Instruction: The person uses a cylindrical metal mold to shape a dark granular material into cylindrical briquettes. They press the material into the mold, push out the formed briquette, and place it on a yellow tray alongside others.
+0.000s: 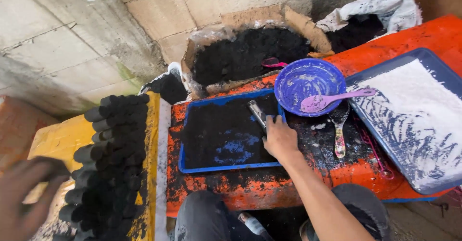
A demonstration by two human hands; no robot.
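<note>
On the orange bench (269,188), centre: blue tray (192,166) of black powder, a short metal tube (257,113) standing tilted at its far right edge. Right hand (280,137) rests on that edge, fingertips closed round the tube's lower end. Left hand (24,197), blackened and blurred at the near left corner, seems curled over something dark (cannot tell what). Beside it: black cylinders (110,164) stacked on a yellow board (60,137). Right of the tray: blue bowl (308,84) with pink spoon (332,99); larger tray of white powder (418,120). Behind: cardboard box (250,51) of black powder.
</note>
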